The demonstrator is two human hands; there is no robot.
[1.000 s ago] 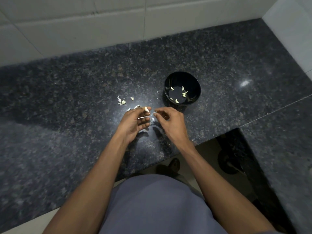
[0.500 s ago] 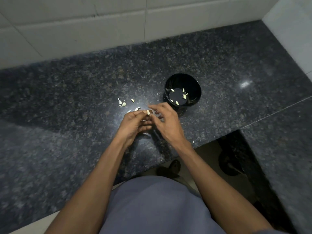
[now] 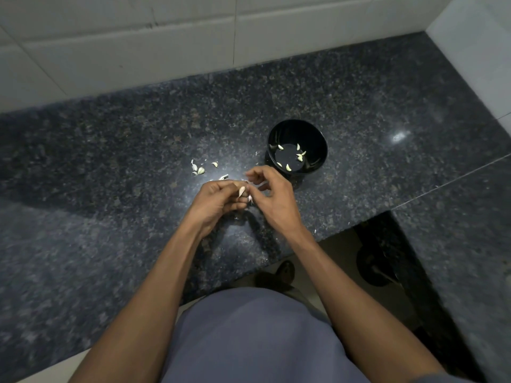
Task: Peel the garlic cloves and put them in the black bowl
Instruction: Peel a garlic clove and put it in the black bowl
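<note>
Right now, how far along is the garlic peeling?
Partway. Done: several peeled cloves lie in the black bowl. In hand: the left hand holds a clove while the right hand picks at its skin. Left: a few cloves and skins on the countertop.

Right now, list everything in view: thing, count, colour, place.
black bowl: one, black, on the countertop beyond the right hand
peeled cloves: several, pale, inside the bowl
loose cloves and skins: a few, whitish, on the countertop left of the bowl
countertop: one, dark speckled stone
wall tiles: white, behind the countertop
garlic clove: one, pale, pinched by the left hand
left hand: holds the clove
right hand: fingers curled at the clove's skin
</note>
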